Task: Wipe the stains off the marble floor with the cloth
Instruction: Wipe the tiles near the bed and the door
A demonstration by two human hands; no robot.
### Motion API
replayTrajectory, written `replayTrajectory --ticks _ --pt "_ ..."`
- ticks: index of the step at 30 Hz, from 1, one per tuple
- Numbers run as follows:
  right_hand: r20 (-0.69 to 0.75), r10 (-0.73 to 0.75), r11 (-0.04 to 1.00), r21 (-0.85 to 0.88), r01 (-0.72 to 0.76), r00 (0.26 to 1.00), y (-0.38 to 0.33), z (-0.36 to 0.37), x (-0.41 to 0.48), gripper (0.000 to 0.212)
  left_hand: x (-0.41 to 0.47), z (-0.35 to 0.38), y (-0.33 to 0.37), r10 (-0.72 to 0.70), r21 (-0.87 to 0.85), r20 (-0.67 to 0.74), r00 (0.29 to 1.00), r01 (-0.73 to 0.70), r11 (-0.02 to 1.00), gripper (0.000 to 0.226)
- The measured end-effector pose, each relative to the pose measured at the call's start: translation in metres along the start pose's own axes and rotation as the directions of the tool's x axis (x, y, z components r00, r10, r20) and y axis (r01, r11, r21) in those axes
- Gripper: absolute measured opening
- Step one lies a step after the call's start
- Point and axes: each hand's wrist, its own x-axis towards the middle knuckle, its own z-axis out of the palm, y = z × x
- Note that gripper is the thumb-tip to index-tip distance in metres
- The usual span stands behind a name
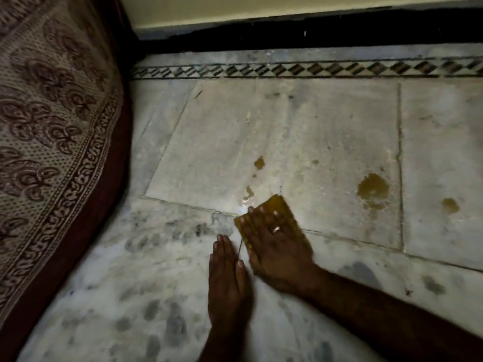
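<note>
Cloth (276,204), yellow and folded flat, lies on the marble floor (326,121) under a person's right hand (271,244), as seen from the head camera. The fingers are straight and spread, pressing down on it rather than gripping. The left hand (227,278) rests flat on the floor just beside it, fingers straight and together, holding nothing, apparently as a brace.

A small wet streak (248,193) sits just beyond the cloth's far edge, and an amber spot (259,163) lies further on. The largest stain (373,189) and a smaller one (450,205) lie well apart to the right. A patterned bedspread (52,113) hangs at left, and an inlaid border (287,69) runs along the wall.

The step in hand looks like a forward push over the nearest streak. Done well, it likely calls for even palm pressure and a cloth laid flat, so the liquid is taken up rather than smeared. Each stain is best worked from its edge inward, with a clean face turned out before the large patch.
</note>
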Motion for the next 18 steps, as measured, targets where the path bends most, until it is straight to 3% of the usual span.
replayTrajectory --ticks 3,5,9,11,15,18 --pt "0.172 -0.162 0.987 0.009 0.163 0.972 -0.013 -0.009 -0.008 0.062 0.003 -0.008 0.006 -0.153 -0.234 -0.026 0.988 0.143 0.962 0.057" --pt "0.26 -0.246 0.967 -0.001 0.255 0.934 -0.012 -0.016 -0.024 0.065 0.005 -0.014 0.011 -0.18 -0.302 0.021 0.983 0.178 0.936 0.058" --pt "0.275 -0.388 0.92 0.063 0.386 0.88 -0.006 -0.031 -0.076 0.042 0.002 -0.013 0.014 -0.133 -0.267 0.13 0.983 0.163 0.95 0.064" --pt "0.263 -0.429 0.903 0.094 0.42 0.864 0.008 -0.047 -0.1 0.041 -0.006 -0.006 0.02 -0.101 -0.215 0.171 0.98 0.138 0.967 0.067" --pt "0.433 -0.475 0.849 -0.005 0.529 0.766 0.055 -0.076 -0.129 0.047 -0.04 0.013 0.048 0.038 -0.08 0.2 0.979 -0.022 0.997 0.062" --pt "0.609 -0.387 0.854 -0.047 0.519 0.692 0.081 -0.092 -0.133 0.049 -0.053 0.026 0.077 0.02 -0.012 0.179 0.984 -0.018 1.0 0.056"
